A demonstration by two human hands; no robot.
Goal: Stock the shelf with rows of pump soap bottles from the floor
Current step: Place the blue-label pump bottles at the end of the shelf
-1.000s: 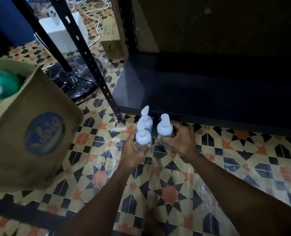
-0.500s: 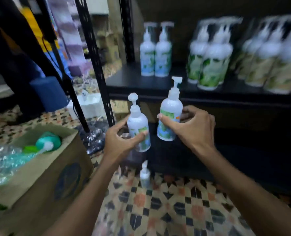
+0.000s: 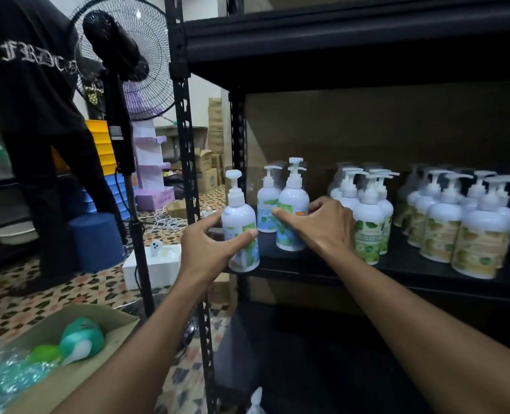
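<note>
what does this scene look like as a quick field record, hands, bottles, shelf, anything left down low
left: left hand grips a white plastic pump bottle with a green and blue label, upright, not yet on the shelf
right: right hand has its fingers round a second matching white pump bottle at the left end of the black metal shelf board; contact with the board cannot be told
shelved: third matching bottle behind; green-label pump bottles; yellow-label pump bottles
low: one white pump top at the bottom edge
</note>
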